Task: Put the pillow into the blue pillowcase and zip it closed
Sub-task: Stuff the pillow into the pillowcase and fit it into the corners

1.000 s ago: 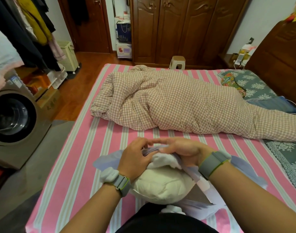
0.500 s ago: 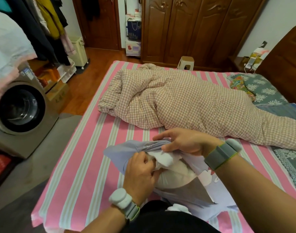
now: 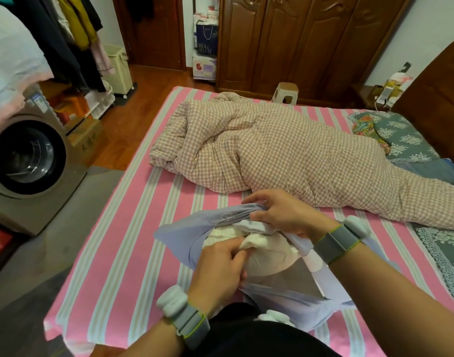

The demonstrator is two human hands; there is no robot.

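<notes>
Pillow [image 3: 262, 256], cream and bunched, sits half inside the blue pillowcase [image 3: 184, 243] on the striped bed [image 3: 133, 243], directly between both hands. The right hand [image 3: 280, 215] grips the gathered far edge of the opening, fingers curled round the cloth; the left hand [image 3: 218, 269] pinches pillow stuffing at the near side. Doing this well likely means holding the opening wide while feeding corners in first. Compared with half a second ago, the left hand has shifted slightly right, and more pillow shows in the opening.
</notes>
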